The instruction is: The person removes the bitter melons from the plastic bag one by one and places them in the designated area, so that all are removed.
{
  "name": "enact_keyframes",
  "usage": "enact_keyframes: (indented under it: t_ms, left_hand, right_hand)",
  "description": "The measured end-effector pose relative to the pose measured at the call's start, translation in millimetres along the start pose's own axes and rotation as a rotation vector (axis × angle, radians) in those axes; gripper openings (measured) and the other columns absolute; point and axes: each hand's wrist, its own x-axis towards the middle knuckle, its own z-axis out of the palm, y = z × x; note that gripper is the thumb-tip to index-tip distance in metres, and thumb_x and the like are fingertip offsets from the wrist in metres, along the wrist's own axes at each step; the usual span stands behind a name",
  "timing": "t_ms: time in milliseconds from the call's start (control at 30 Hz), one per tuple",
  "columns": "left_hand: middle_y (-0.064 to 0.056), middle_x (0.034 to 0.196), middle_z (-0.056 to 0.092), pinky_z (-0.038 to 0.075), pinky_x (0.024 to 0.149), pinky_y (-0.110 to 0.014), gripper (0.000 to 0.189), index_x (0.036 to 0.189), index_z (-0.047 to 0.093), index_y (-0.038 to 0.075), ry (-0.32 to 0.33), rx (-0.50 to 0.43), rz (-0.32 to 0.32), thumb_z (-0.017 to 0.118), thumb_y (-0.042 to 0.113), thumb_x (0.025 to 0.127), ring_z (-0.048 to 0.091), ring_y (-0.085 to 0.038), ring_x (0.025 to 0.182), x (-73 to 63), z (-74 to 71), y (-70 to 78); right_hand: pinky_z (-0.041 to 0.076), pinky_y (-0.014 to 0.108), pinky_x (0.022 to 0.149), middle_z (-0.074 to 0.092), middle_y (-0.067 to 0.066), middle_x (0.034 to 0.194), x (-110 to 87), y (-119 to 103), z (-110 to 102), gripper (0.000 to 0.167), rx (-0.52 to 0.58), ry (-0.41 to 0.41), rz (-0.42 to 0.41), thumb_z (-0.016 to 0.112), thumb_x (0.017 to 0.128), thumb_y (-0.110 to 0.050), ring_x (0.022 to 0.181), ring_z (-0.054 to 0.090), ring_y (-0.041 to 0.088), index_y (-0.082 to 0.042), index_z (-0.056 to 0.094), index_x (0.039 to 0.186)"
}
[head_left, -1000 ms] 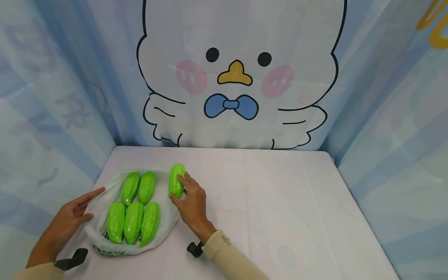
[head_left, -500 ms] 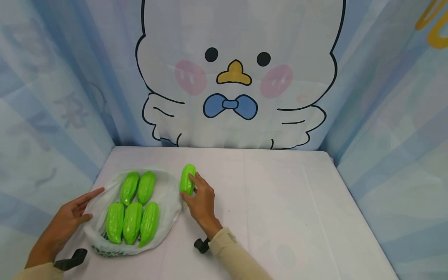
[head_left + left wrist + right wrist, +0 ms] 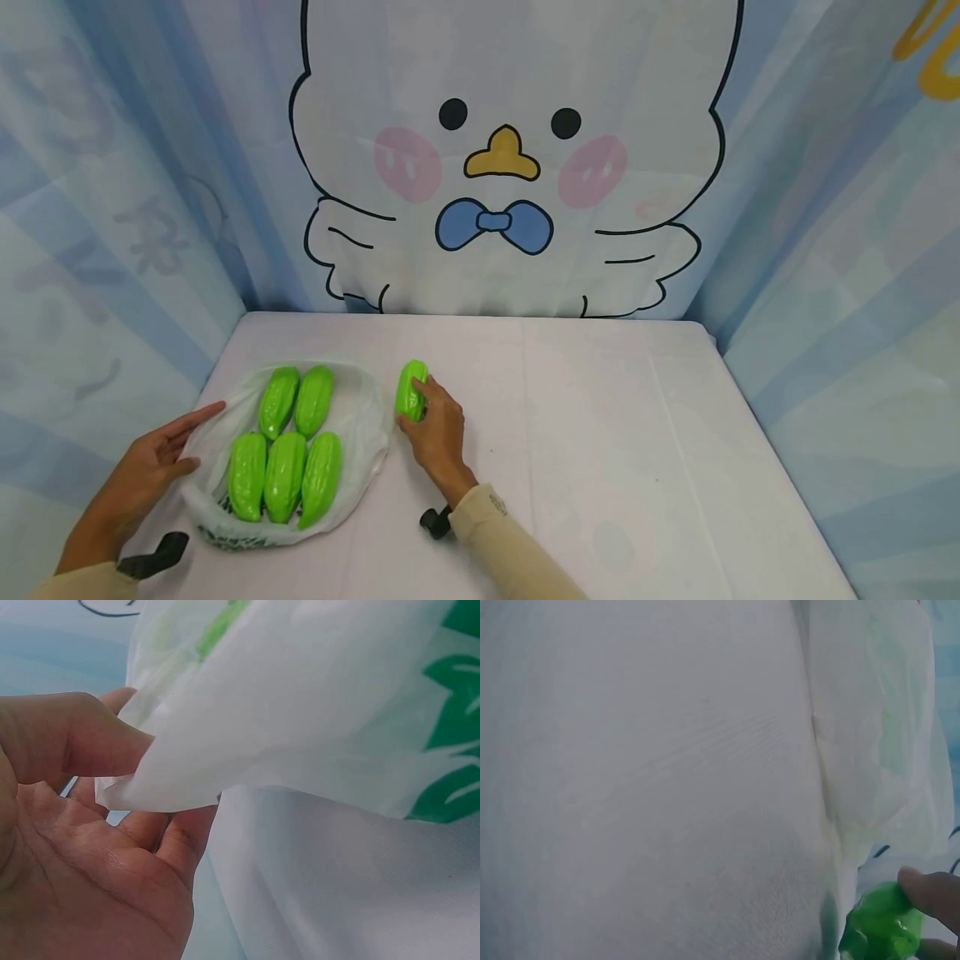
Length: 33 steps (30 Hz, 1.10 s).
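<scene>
My right hand [image 3: 437, 427] holds a glossy, ridged green toy vegetable [image 3: 411, 392] between thumb and fingers, just right of the white plastic bag [image 3: 367, 467]. In the right wrist view only the end of this green vegetable [image 3: 881, 926] shows, at the lower right under my thumb. My left hand [image 3: 146, 467] is at the bag's left side; in the left wrist view its thumb pinches the bag's edge [image 3: 161, 776] against the fingers. Several like green toy vegetables [image 3: 285, 477] lie in two rows inside the open bag, which bears green print.
A white cloth covers the table [image 3: 600, 450], which stretches away to the right of the bag. Behind it hangs a curtain [image 3: 517, 275] with a cartoon bird. Dark camera mounts [image 3: 435, 523] jut from both wrists.
My right hand has carried the green toy vegetable right, from over the bag's right rim to beside it, then slightly lower in view. The left hand keeps its place on the bag.
</scene>
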Motion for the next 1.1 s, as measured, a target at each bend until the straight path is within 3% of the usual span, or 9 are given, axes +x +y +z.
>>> enact_keyframes:
  t_ms: [367, 800, 1100]
  left_hand:
    - [0.033, 0.157, 0.032, 0.049, 0.089, -0.004, 0.074, 0.170, 0.028, 0.011, -0.012, -0.029, 0.005, 0.060, 0.000, 0.104, 0.040, 0.033, 0.122, 1.3, -0.2, -1.6]
    - [0.032, 0.158, 0.030, 0.047, 0.090, -0.003, 0.075, 0.170, 0.028, 0.011, 0.009, 0.024, -0.015, 0.061, -0.001, 0.103, 0.036, 0.036, 0.121, -1.0, 1.1, -0.2]
    - [0.034, 0.157, 0.032, 0.048, 0.090, -0.004, 0.074, 0.170, 0.028, 0.011, 0.002, -0.008, 0.003, 0.061, 0.000, 0.104, 0.039, 0.034, 0.122, -0.4, -0.6, -1.6]
  right_hand:
    - [0.055, 0.044, 0.109, 0.058, 0.025, 0.152, 0.5, 4.4, 3.2, 0.066, -0.006, -0.002, 0.027, 0.091, 0.083, -0.007, 0.139, 0.060, 0.034, -0.001, 0.065, 0.143]
    - [0.059, 0.039, 0.101, 0.061, 0.025, 0.149, -4.0, 1.7, 4.3, 0.064, 0.004, 0.047, 0.011, 0.093, 0.080, -0.008, 0.137, 0.062, 0.035, -0.003, 0.069, 0.139]
    - [0.053, 0.052, 0.111, 0.064, 0.022, 0.147, -6.7, -2.6, -0.3, 0.065, -0.029, 0.130, -0.045, 0.095, 0.078, -0.013, 0.136, 0.064, 0.036, -0.006, 0.071, 0.138]
